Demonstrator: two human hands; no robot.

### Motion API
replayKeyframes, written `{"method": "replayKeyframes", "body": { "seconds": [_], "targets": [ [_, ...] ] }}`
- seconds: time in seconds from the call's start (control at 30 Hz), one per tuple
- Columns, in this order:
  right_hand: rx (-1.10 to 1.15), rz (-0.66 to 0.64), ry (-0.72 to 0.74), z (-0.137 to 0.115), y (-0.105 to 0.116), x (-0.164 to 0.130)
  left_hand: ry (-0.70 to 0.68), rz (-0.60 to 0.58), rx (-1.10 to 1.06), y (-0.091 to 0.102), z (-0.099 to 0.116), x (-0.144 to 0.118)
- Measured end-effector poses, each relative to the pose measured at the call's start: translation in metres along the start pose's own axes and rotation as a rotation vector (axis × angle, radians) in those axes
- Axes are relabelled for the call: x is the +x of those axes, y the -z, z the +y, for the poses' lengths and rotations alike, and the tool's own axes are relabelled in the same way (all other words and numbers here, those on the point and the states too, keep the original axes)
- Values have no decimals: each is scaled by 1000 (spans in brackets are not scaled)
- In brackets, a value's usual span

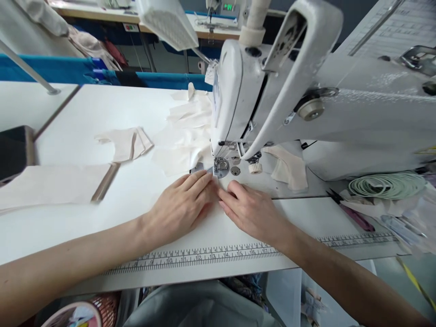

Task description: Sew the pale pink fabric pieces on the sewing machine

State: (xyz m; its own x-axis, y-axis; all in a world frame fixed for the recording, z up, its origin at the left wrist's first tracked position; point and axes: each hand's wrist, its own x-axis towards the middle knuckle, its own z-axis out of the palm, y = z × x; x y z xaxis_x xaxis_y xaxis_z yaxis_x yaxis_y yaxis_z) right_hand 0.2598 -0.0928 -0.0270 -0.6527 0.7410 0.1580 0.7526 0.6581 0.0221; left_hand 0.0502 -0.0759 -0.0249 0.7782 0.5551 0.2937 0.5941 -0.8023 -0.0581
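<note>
Just in front of the presser foot (217, 167) of a white sewing machine (228, 91), my two hands meet with fingertips nearly touching. A small bit of pale fabric (215, 179) shows between them; the rest of it is hidden under the fingers. My left hand (185, 202) lies palm down at the left of the foot, fingers pressed together on the fabric. From the right, my right hand (250, 211) has curled fingers, thumb and forefinger pinching at the fabric's near edge. Thin pale fabric pieces (189, 136) lie loosely behind my left hand.
Cut cream pieces lie left (124, 141) and right (289, 168) of the needle. A dark phone-like object (15, 150) sits far left. Purple-handled snips (354, 213), a coil of pale green cord (384, 185) and scraps crowd the right. A printed ruler (211, 256) runs along the front edge.
</note>
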Motion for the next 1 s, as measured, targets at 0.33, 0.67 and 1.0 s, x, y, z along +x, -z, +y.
{"method": "replayKeyframes", "body": {
  "seconds": [0.33, 0.67, 1.0],
  "targets": [
    [-59, 34, 6, 1, 0, 2, 1, 18, 13, -11, 2, -4],
    [-103, -80, 5, 10, 5, 15, 33, 5, -49, -17, -9, 4],
    [-93, -42, -16, 15, 0, 17, 68, 5, -127, -18, -14, 7]
  ]
}}
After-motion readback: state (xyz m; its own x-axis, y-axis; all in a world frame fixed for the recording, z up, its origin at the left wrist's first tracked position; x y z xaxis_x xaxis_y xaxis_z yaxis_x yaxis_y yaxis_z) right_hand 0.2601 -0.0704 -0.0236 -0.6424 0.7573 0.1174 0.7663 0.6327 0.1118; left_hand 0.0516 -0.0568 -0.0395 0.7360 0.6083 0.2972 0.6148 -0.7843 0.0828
